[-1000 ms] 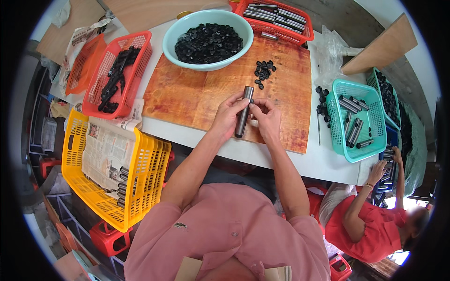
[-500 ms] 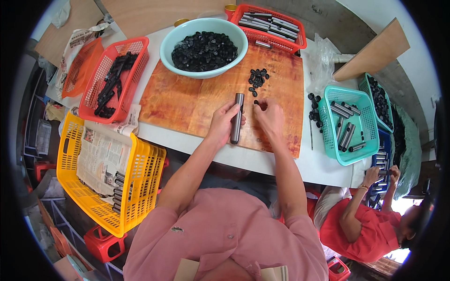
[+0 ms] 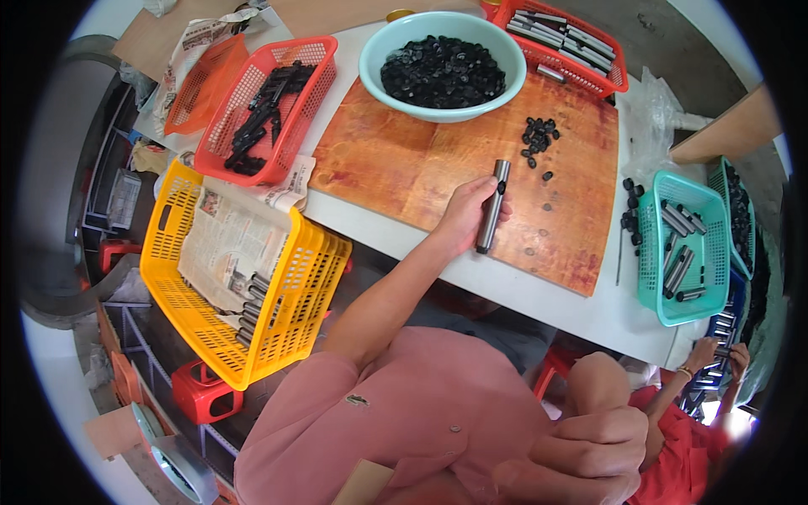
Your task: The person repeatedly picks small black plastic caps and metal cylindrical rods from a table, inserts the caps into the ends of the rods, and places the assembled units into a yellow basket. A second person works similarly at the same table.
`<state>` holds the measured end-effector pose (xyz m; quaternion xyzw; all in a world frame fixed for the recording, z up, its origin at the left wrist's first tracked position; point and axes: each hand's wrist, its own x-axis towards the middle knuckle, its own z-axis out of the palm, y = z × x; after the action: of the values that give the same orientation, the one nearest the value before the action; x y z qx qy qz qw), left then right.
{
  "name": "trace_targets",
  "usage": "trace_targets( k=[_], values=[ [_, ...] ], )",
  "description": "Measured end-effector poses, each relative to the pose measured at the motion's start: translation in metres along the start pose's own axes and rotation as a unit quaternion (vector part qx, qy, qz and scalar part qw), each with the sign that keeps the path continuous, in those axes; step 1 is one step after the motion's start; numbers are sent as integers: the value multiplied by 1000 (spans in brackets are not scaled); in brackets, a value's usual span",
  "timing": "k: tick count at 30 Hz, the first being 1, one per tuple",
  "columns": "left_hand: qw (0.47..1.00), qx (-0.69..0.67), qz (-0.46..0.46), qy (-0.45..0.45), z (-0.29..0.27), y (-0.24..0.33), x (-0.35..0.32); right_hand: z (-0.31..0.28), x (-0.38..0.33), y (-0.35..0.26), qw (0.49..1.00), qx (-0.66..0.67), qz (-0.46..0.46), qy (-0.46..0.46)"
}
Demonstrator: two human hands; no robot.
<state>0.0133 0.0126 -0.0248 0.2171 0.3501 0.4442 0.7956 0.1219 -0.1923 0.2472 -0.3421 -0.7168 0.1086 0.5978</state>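
My left hand (image 3: 468, 215) is closed around a metal tube (image 3: 492, 215), held tilted over the near part of the wooden board. The tube is shiny grey, with a dark spot on its side near the upper end and a dark lower end. My right hand (image 3: 589, 450) is raised close to my chest, large in the lower right, its fingers curled in. Whatever it may hold is hidden. Beyond the tube lies a small pile of black oval plastic pieces (image 3: 539, 135), with a single black piece (image 3: 547, 176) just nearer.
A pale blue basin (image 3: 370, 80) of black pieces stands at the back. Red baskets (image 3: 324, 84) hold black parts and tubes. A yellow crate (image 3: 156, 244) with newspaper and tubes is at left. On the right are a green basket (image 3: 648, 269) of tubes and a co-worker's hands (image 3: 703, 353).
My right hand has left the board and come up close to my chest. The view has turned, shifting the table rightward. My left hand still grips the tube, whose side now shows a dark spot.
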Motion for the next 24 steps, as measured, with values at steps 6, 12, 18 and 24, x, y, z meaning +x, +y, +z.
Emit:
trace_targets(
  k=[6, 12, 18, 24],
  values=[
    [1000, 27, -11, 9, -11, 1, 0, 42, 31, 15, 985, 170, -3, 25],
    [998, 39, -14, -43, -9, 4, 5, -46, -53, 101, 991, 105, -73, -40],
    [998, 50, -30, -8, -3, 11, -3, -5, 42, 253, 977, -167, 129, 10],
    [999, 30, -17, -20, -10, 10, 0, 21, -5, 429, 942, -280, 156, -102]
  ],
)
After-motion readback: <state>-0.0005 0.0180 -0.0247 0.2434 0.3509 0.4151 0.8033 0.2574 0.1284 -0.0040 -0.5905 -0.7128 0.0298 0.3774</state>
